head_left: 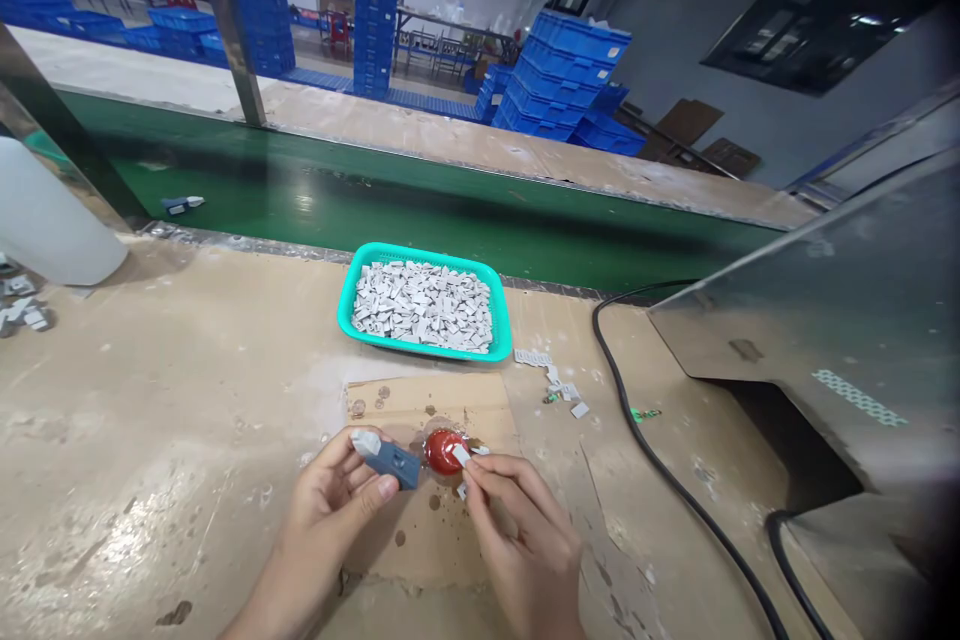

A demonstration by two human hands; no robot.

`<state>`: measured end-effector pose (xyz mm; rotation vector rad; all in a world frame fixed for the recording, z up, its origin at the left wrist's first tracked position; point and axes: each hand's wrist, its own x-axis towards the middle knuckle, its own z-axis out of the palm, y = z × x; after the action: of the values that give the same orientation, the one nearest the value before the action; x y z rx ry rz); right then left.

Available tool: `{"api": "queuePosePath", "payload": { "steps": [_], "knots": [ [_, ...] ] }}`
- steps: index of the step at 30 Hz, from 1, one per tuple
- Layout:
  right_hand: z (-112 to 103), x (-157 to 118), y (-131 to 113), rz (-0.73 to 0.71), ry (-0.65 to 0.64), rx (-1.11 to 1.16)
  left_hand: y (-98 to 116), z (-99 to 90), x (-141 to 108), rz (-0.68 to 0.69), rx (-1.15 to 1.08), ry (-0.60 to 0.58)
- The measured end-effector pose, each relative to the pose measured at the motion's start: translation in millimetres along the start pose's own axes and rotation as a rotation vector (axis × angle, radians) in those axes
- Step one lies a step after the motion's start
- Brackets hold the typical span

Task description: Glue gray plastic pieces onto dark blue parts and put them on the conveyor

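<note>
Between thumb and fingers, my left hand (337, 495) holds a dark grey-blue plastic part (394, 461) with a light grey tip, tilted over the cardboard. My right hand (517, 520) pinches a small light grey piece (461, 455) at the right side of a small red dish (442, 450). The dish sits on a stained cardboard sheet (427, 402). A few small grey pieces lie beside the dish, partly hidden by my right fingers. Beyond the cardboard stands a turquoise basket (501, 340) filled with many small light grey pieces (420, 305).
Loose grey pieces (566, 390) lie right of the basket. A black cable (637, 430) curves down the table beside a metal housing (810, 320). A white container (52, 215) stands at left. Behind runs a green belt (315, 190) carrying one grey-blue part (182, 205).
</note>
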<state>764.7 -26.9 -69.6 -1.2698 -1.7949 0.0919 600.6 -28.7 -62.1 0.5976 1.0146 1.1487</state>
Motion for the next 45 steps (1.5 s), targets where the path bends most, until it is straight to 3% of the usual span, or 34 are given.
{"api": "queuePosePath", "payload": {
  "steps": [4,15,22,30,34,37,41,45],
  "knots": [
    [0,0,-1,0.002,0.000,-0.018,-5,-2.6,0,-0.074,-0.001,0.044],
    [-2,5,-6,0.076,-0.093,-0.052,-10,-4.7,-2,-0.079,0.094,-0.017],
    [-8,8,-14,0.207,0.002,0.084,-3,6.3,-6,-0.090,-0.040,0.023],
    [-11,16,-13,0.060,0.047,0.050,-4,0.5,-5,-0.058,0.037,-0.057],
    [-10,13,-11,0.113,0.022,0.071,-2,-2.2,-6,-0.040,0.058,-0.066],
    [-10,10,-19,0.217,0.040,0.250,-1,-1.5,-10,-0.040,0.024,-0.095],
    [-8,9,-33,0.373,-0.182,0.607,0,1.2,-17,-0.023,-0.043,-0.091],
    [-4,7,-39,0.375,-0.217,0.652,-2,-1.2,-20,0.019,-0.044,-0.101]
  ]
}}
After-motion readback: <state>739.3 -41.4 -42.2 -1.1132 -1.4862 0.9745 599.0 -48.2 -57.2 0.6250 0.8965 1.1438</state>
